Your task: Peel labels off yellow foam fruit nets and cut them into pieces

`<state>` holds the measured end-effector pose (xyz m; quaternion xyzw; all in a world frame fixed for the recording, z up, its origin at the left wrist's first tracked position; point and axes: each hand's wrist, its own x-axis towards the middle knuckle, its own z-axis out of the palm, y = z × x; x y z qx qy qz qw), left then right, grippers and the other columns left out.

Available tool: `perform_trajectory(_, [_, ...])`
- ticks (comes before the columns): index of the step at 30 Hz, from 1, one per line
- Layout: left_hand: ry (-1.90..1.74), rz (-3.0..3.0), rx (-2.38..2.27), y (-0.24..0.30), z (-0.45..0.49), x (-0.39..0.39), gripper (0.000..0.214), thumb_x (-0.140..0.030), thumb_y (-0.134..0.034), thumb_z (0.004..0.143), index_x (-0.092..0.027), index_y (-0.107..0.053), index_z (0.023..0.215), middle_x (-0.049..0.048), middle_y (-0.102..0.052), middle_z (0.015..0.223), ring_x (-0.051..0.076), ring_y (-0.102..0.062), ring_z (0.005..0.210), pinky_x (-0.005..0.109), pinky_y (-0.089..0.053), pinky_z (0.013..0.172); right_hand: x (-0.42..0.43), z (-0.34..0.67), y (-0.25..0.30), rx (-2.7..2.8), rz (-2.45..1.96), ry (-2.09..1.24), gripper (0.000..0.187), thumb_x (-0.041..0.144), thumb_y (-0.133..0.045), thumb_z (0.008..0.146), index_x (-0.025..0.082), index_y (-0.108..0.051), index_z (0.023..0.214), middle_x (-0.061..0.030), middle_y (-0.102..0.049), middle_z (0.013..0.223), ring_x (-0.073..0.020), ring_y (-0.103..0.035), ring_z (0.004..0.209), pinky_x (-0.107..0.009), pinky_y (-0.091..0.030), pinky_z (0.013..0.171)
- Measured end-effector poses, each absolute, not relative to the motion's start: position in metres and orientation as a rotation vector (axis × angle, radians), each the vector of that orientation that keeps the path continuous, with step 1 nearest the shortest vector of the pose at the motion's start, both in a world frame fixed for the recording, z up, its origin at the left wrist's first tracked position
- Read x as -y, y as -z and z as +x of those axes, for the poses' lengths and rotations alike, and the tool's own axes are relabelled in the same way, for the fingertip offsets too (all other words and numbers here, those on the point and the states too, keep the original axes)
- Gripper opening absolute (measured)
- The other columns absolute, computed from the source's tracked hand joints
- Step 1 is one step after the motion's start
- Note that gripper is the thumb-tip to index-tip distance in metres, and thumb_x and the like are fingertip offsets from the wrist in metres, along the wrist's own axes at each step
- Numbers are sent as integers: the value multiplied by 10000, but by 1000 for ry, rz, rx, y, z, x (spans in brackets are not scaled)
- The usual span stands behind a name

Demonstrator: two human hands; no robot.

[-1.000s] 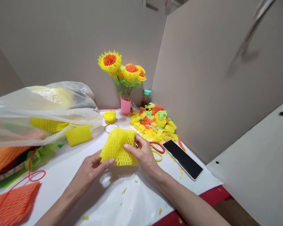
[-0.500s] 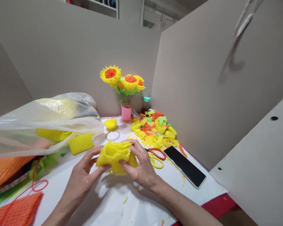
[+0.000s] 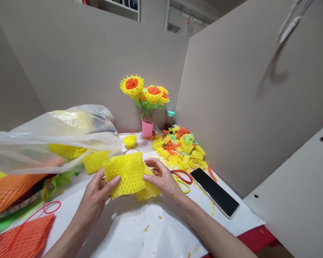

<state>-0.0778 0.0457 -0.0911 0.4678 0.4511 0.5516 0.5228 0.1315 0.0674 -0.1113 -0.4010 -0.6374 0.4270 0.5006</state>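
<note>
A piece of yellow foam netting (image 3: 126,177), folded and partly flattened, is held up over the white table cover between both hands. My left hand (image 3: 98,190) pinches its left edge, thumb in front. At the right side, my right hand (image 3: 161,179) grips it with thumb and fingers, where a second layer of the netting hangs lower. Just beyond my right hand lie scissors (image 3: 183,177) with red and yellow handles. Another yellow netting piece (image 3: 95,162) rests behind my left hand. A small yellow netting cup (image 3: 130,141) and a thin ring (image 3: 131,150), partly hidden, sit farther back.
Netting flowers (image 3: 131,84) stand in a pink vase (image 3: 147,129) near the wall. Scraps (image 3: 185,145) are heaped at the right, with a phone (image 3: 214,192) before them. A plastic bag (image 3: 54,139), orange netting (image 3: 24,236) and red cord (image 3: 45,197) lie left.
The yellow netting has gone from a bunched, ruffled shape to a flatter, folded sheet facing me. Both hands still hold it, and the camera view has shifted slightly.
</note>
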Motion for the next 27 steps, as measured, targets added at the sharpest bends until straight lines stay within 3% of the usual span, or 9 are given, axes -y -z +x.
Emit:
perform_trajectory(2, [-1314, 1087, -1062, 88, -76, -44, 349, -425, -855, 711, -238, -677, 945, -44, -684, 803, 143, -591, 655, 225, -563, 568, -68, 133, 115, 1583, -1044, -1002, 376, 328, -696, 787, 212, -650, 1142, -82, -695, 1150, -279, -652, 1072, -440, -501, 982])
perform_trajectory(5, [-1291, 1057, -1030, 83, -74, -42, 396, -426, -874, 680, -226, -675, 958, -22, -704, 805, 180, -631, 651, 270, -576, 502, -68, 137, 119, 1590, -1160, -890, 483, 281, -683, 776, 176, -630, 1244, -139, -631, 1312, -349, -534, 1290, -519, -351, 1141])
perform_trajectory(7, [-1278, 1043, -1012, 81, -73, -41, 416, -415, -884, 673, -229, -679, 982, -12, -728, 831, 191, -655, 665, 277, -585, 496, -68, 139, 119, 1580, -1203, -831, 552, 281, -666, 784, 165, -586, 1317, -155, -550, 1432, -352, -426, 1404, -513, -245, 1209])
perform_trajectory(9, [-1257, 1028, -996, 82, -72, -40, 427, -413, -886, 675, -229, -687, 1005, 4, -753, 873, 207, -682, 694, 290, -601, 505, -69, 141, 117, 1571, -1225, -808, 587, 288, -643, 803, 178, -540, 1371, -141, -510, 1483, -335, -390, 1437, -504, -214, 1225])
perform_trajectory(16, [-1228, 995, -988, 82, -69, -38, 441, -433, -904, 637, -229, -740, 992, 40, -801, 925, 245, -732, 723, 307, -608, 509, -68, 141, 110, 1543, -1188, -1008, 466, 325, -658, 815, 231, -589, 1267, -91, -643, 1301, -306, -584, 1236, -494, -450, 1050])
perform_trajectory(19, [-1256, 1006, -1015, 83, -69, -39, 424, -445, -916, 610, -224, -764, 938, 45, -810, 905, 255, -741, 773, 315, -616, 586, -66, 140, 106, 1509, -1119, -1024, 470, 339, -699, 805, 223, -606, 1250, -116, -614, 1352, -314, -542, 1287, -510, -405, 1094])
perform_trajectory(22, [-1294, 1056, -1060, 89, -71, -42, 384, -459, -903, 631, -233, -777, 915, 35, -813, 902, 251, -731, 827, 330, -611, 698, -60, 140, 95, 1488, -950, -1055, 425, 470, -629, 895, 241, -617, 1253, -107, -585, 1406, -292, -511, 1340, -481, -380, 1133])
perform_trajectory(24, [-1322, 1107, -1092, 93, -71, -43, 374, -467, -882, 663, -247, -782, 949, 32, -815, 966, 255, -720, 901, 329, -592, 776, -54, 138, 89, 1504, -795, -1126, 502, 571, -591, 905, 254, -597, 1294, -96, -613, 1379, -281, -562, 1302, -446, -443, 1092])
perform_trajectory(27, [-1327, 1188, -1120, 97, -70, -42, 390, -463, -890, 642, -253, -786, 954, 43, -814, 1048, 299, -707, 1004, 362, -572, 869, -44, 129, 85, 1449, -640, -1262, 731, 533, -761, 791, 277, -474, 1413, -86, -627, 1364, -278, -621, 1235, -424, -482, 1058])
